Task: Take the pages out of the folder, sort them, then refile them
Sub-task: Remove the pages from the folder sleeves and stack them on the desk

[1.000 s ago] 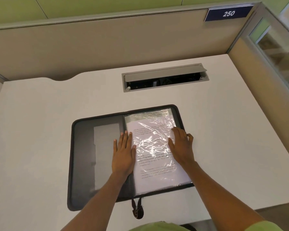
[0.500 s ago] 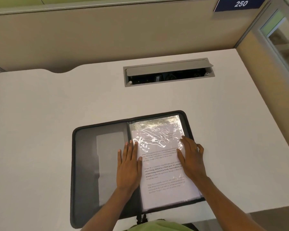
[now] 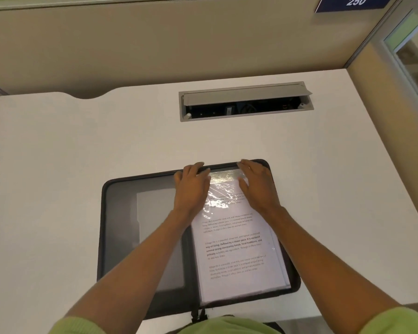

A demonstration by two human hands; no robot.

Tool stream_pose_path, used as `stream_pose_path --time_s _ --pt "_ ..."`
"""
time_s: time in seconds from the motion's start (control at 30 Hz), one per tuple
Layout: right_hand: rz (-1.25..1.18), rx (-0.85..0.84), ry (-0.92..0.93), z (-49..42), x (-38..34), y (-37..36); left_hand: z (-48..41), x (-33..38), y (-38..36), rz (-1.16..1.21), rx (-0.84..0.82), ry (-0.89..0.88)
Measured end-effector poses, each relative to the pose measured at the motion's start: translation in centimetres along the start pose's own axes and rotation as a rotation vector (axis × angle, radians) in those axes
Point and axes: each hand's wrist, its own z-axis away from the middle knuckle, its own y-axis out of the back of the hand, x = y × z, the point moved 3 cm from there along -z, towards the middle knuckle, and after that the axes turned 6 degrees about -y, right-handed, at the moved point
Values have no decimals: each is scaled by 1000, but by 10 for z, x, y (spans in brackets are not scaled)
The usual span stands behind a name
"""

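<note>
Open folder [image 3: 121,237] laid on table [image 3: 58,165]; pages' [image 3: 234,249] top edge touched by left hand [image 3: 191,189], right hand [image 3: 257,188]; fingers [image 3: 195,168] extended, nothing gripped.

A glossy, crinkled clear plastic sleeve [image 3: 223,196] covers white printed paper; the folder [image 3: 121,227] looks matt black; the tabletop [image 3: 82,141] is smooth matt white.

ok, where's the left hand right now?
Head view, centre: the left hand is at the far edge of the folder, by its spine, over the page, with the right hand beside it.
</note>
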Motion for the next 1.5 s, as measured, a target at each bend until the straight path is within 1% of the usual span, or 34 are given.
stream_pose_path --time_s 0.2,0.3,0.4,0.5,0.77,0.9,1.03,1.07,1.13,1.23,1.4,1.5 --pt "79 -74 132 -26 -9 4 -8 1 -1 23 21 -25" --pt "25 -127 141 -41 -22 11 -7 -2 0 34 84 -24" --pt "1 -236 123 -58 -41 18 -7 -5 0 8 136 -57" --pt "40 -355 131 -74 -58 18 -5 -6 1 -22 165 -93" --pt "125 -561 144 -86 -76 9 -2 -10 -4 -29 226 -130" --pt "155 -613 148 -83 -75 6 -1 -10 -5 -35 246 -151" --pt "128 -542 161 -87 -78 9 -3 -11 -6 -6 211 -207" --pt "106 -547 162 -88 -79 10 -2 -12 -5 6 191 -229" --pt "80 -609 160 -90 -79 10 0 -13 -2 36 156 -247" --pt "131 -724 152 -92 -80 9 4 -15 3 88 115 -232" --pt "284 -806 170 -95 -86 8 4 -16 6 109 86 -208" --pt "366 -824 146 -95 -86 3 4 -15 5 110 89 -193"
